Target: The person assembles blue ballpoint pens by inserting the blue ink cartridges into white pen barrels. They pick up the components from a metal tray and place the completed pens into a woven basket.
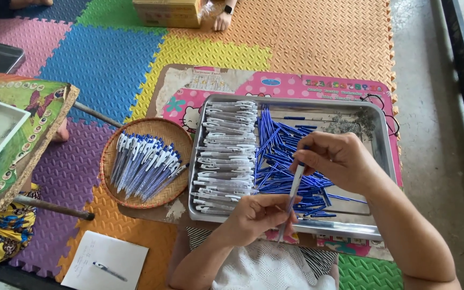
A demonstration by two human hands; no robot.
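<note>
My right hand [339, 158] pinches the top of a clear pen barrel [292, 196] held nearly upright over the front of a metal tray [379, 139]. My left hand [256, 215] grips the lower end of the same barrel near the tray's front rim. Inside the tray lie a stack of clear pen barrels [226, 156] on the left and a heap of blue ink refills [283, 156] in the middle.
A round woven basket [115, 180] of finished blue-and-white pens sits left of the tray. A white notepad with a pen [106, 263] lies on the foam floor mats. Another person's hand [222, 19] rests by a cardboard box [167, 12] at the top.
</note>
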